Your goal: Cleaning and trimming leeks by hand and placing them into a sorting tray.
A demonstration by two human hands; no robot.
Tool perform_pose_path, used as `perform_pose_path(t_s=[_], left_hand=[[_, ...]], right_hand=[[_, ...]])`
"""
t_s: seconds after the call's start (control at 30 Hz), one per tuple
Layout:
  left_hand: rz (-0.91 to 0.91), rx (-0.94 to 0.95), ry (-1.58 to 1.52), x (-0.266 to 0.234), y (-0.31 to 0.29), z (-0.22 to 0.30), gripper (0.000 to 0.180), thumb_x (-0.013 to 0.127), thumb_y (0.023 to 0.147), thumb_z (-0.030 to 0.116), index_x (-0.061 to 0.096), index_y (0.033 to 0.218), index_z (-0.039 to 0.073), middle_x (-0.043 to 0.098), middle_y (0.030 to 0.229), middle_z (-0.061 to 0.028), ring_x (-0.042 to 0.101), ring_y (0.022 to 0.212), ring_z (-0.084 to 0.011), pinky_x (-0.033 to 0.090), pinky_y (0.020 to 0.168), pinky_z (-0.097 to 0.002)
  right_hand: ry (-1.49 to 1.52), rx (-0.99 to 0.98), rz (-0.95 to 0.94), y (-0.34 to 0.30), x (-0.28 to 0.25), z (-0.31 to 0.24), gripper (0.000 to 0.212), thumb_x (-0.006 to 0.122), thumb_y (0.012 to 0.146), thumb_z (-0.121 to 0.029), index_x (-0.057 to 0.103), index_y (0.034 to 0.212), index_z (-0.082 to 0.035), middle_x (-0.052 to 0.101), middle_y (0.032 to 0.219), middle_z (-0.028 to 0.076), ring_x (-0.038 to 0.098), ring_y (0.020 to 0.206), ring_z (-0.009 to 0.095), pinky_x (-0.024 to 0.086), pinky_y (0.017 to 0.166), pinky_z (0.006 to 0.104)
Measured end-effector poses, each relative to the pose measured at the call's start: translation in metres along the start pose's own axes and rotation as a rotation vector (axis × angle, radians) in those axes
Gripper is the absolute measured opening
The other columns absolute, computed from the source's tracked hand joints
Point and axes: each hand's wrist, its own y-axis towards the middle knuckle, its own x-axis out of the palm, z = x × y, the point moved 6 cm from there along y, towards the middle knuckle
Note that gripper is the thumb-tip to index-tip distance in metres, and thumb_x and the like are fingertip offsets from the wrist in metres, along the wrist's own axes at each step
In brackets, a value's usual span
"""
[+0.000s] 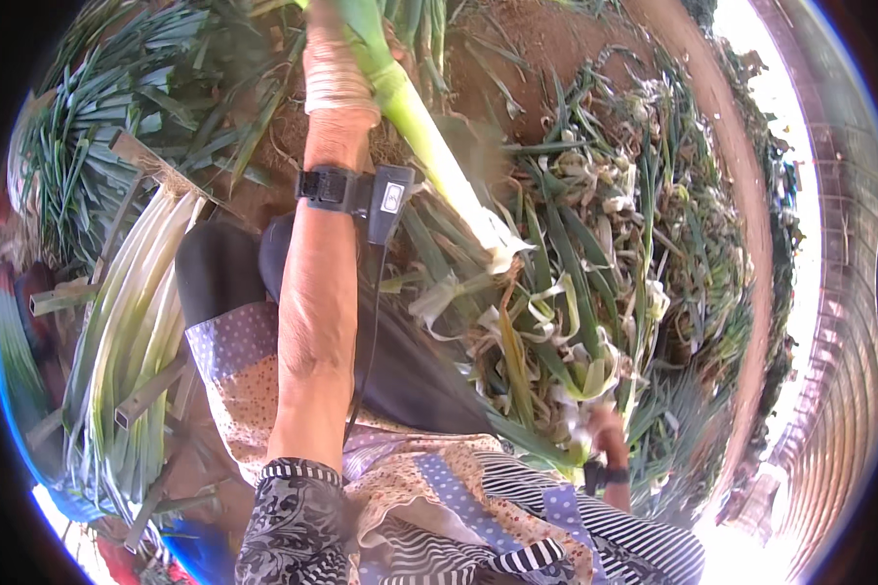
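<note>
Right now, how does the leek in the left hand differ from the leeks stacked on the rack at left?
The held leek is single, lifted by the left hand, its cut white end pointing at the trimmings pile. The stacked leeks lie bundled side by side on the rack. Both show long white shafts.

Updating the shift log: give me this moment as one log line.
left hand: gripping leek | right hand: low, in trimmings pile, grip unclear | cleaned leeks: stacked on rack at left

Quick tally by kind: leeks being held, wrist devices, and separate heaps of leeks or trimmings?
Held leek: 1
Wrist devices, left and right: 2
Heaps, stacked leeks, trimmings, green tops: 3
Total: 6
</note>
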Motion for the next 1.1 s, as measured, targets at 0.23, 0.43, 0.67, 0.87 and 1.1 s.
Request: perform_pose_path(t_s=[0.23,0.43,0.67,0.87,1.1], left_hand=[[0.000,-0.076,-0.129,0.002,0.001,-0.016,0.071,0.053,0.070,0.078,0.051,0.075,0.007,0.051,0.065,-0.0052,0.048,0.055,-0.0165,0.042,0.054,-0.0302],[-0.301,-0.156,-0.414,-0.003,0.011,-0.014,0.074,0.050,0.067,0.082,0.056,0.074,0.009,0.048,0.064,-0.0023,0.038,0.051,-0.0136,0.030,0.044,-0.0257],[-0.444,-0.152,-0.443,-0.003,0.013,0.001,0.073,0.049,0.067,0.082,0.054,0.072,0.010,0.046,0.062,-0.0022,0.040,0.050,-0.0118,0.033,0.044,-0.0255],[-0.170,-0.073,-0.264,0.010,0.008,0.000,0.067,0.049,0.070,0.081,0.054,0.072,0.013,0.050,0.055,-0.0019,0.048,0.043,-0.0160,0.042,0.040,-0.0303],[0.391,-0.062,0.021,-0.011,0.000,-0.011,0.064,0.041,0.084,0.070,0.052,0.086,0.006,0.055,0.068,-0.0066,0.050,0.055,-0.0205,0.046,0.054,-0.0345]], right_hand=[[0.268,-0.403,0.570,0.096,-0.241,-0.262,0.061,0.072,0.075,-0.043,0.055,0.121,-0.006,0.060,0.110,0.015,0.057,0.102,0.032,0.047,0.086,0.0407],[0.141,-0.699,0.350,0.143,-0.214,-0.306,0.035,0.068,0.078,-0.040,0.062,0.085,-0.006,0.061,0.082,0.013,0.061,0.073,0.030,0.049,0.061,0.0386],[-0.005,-0.285,0.360,0.117,-0.107,-0.164,0.021,0.061,0.083,-0.033,0.063,0.080,-0.012,0.059,0.069,0.007,0.062,0.068,0.026,0.048,0.057,0.0387],[-0.156,0.342,-0.131,0.066,0.022,0.028,0.041,0.058,0.079,-0.049,0.068,0.103,-0.017,0.068,0.095,0.012,0.065,0.089,0.032,0.051,0.080,0.0401],[0.095,0.043,0.506,0.099,-0.162,-0.162,0.051,0.065,0.077,-0.047,0.059,0.116,-0.015,0.062,0.101,0.013,0.060,0.091,0.034,0.048,0.078,0.0441]])
